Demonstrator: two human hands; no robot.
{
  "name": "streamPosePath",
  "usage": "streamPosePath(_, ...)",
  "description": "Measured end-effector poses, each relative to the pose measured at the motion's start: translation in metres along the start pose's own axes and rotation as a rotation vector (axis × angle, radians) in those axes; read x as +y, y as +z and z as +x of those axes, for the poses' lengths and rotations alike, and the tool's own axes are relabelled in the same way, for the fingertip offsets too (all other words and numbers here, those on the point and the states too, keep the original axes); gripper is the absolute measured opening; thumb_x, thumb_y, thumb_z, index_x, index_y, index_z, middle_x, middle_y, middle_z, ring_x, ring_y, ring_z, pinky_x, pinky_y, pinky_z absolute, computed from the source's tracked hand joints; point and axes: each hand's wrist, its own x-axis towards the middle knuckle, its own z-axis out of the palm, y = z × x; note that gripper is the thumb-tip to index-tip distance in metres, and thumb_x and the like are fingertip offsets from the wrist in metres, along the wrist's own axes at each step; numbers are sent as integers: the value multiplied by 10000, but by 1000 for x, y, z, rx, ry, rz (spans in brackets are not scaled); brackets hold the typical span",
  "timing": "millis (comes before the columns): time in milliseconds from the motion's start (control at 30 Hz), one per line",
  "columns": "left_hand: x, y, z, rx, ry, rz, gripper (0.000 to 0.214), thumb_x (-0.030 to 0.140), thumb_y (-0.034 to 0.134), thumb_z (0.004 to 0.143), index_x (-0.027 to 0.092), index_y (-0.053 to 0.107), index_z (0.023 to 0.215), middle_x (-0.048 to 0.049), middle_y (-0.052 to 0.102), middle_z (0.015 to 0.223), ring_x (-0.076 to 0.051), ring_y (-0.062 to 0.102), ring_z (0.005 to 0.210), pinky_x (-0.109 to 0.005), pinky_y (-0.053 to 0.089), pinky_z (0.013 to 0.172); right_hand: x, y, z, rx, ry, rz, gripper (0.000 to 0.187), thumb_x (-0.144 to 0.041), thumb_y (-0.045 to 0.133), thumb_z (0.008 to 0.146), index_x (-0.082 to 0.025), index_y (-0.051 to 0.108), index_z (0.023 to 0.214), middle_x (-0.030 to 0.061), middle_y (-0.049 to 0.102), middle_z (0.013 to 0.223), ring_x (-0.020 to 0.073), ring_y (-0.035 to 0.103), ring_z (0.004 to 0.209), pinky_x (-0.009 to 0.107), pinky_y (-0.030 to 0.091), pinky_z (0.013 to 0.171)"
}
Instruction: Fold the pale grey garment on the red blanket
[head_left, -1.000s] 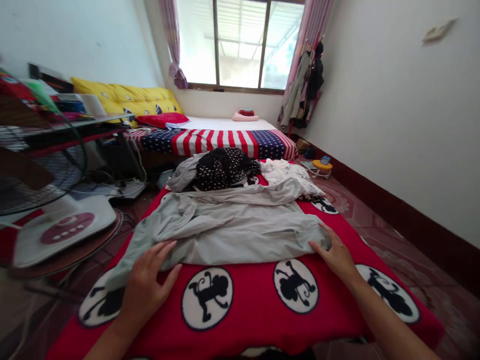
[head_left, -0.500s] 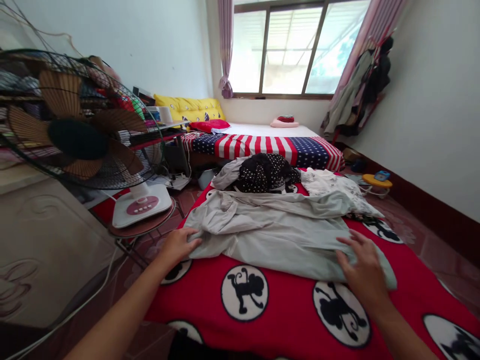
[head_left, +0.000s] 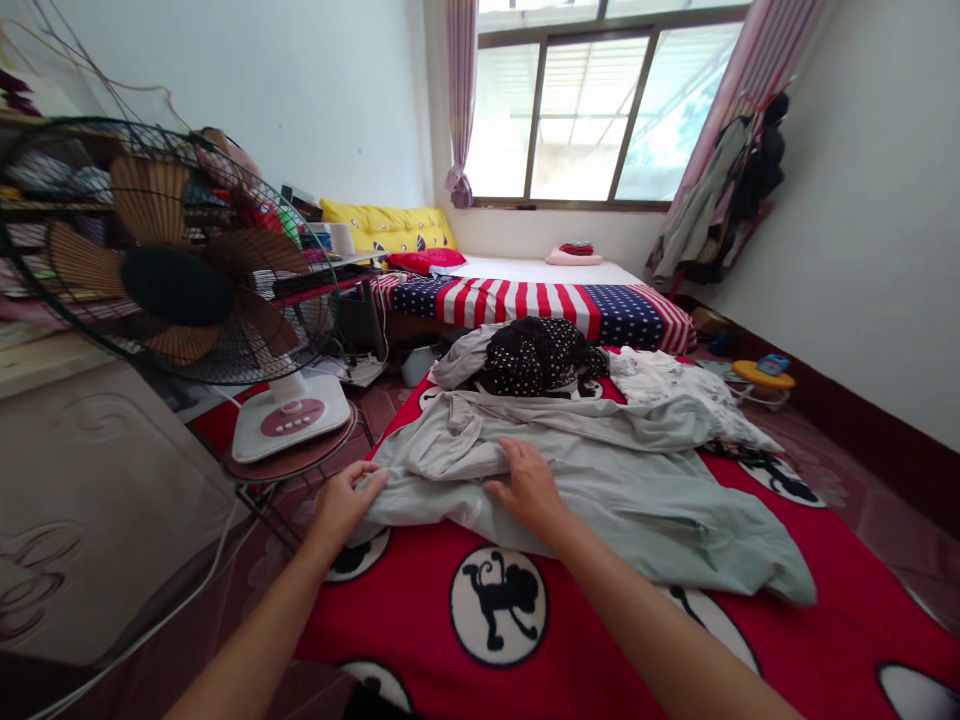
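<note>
A pale grey-green garment lies spread, with wrinkles, across the red blanket printed with black monkeys in white circles. At its left end, my left hand rests with thumb and fingers apart against the cloth's edge. My right hand lies over the left-middle part of the garment, fingers stretched out and thumb apart, touching the fabric. Behind the garment sit a bunched black cloth with white dots and a grey cloth. Farther right is a white patterned garment.
On the left, a fan stands on a round stool beside a pale cabinet. Past the blanket is a bed with a stars-and-stripes cover. A yellow stool is at right; clothes hang by the window.
My right hand has moved left from the garment's right part to its left-middle. My left hand stays at the left edge. The view has tilted slightly upward.
</note>
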Motion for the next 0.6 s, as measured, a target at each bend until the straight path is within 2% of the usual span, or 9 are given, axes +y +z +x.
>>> streamPosePath(67,1,-2,-2,-25,17,120,378,531,619,648,197,691,810,-68,713,765,-274,655,777,-315,439,689,-2,0,16,-7,78,-10,228,-248,587,767,-214,678,974,75,695,1021,242,589,1034,326,391,935)
streamPosePath(100,2,-3,-3,-39,24,179,304,478,641,643,212,702,775,-58,702,717,-277,650,748,-319,426,672,-1,-2,24,15,131,-13,177,-248,532,800,-214,684,885,72,704,922,234,611,953,314,406,876)
streamPosePath(133,2,-3,-4,-51,30,233,237,429,651,640,224,708,745,-52,687,673,-280,644,720,-322,413,655,3,-5,32,48,188,-16,220,-250,465,835,-209,680,836,75,702,857,228,619,887,306,414,817)
streamPosePath(233,6,-5,-6,-64,55,349,125,316,672,620,239,711,711,-56,673,664,-287,636,707,-325,400,638,24,-12,48,145,353,-8,359,-259,330,878,-189,678,826,91,698,804,223,617,786,284,404,679)
streamPosePath(300,12,-4,-2,-55,89,383,145,254,650,640,239,715,769,-64,687,755,-279,639,741,-325,411,653,41,-12,51,175,416,10,333,-240,361,848,-184,689,824,82,697,765,213,618,745,269,393,636)
streamPosePath(400,30,3,9,-29,208,357,235,191,552,741,216,704,919,-81,682,928,-243,637,809,-331,441,723,63,-6,44,187,463,49,248,-175,472,736,-186,708,812,49,689,691,191,620,678,249,395,607)
streamPosePath(500,55,20,15,-43,359,277,207,205,528,816,198,694,939,-72,676,970,-204,631,879,-310,454,817,76,-4,41,220,493,81,251,-132,495,649,-170,713,768,48,688,670,195,622,636,256,421,596)
streamPosePath(600,75,45,9,-75,460,218,123,238,579,826,216,699,847,-39,688,915,-189,628,900,-289,456,827,75,-13,54,324,497,86,379,-125,424,668,-112,706,921,110,710,825,231,648,739,301,465,678)
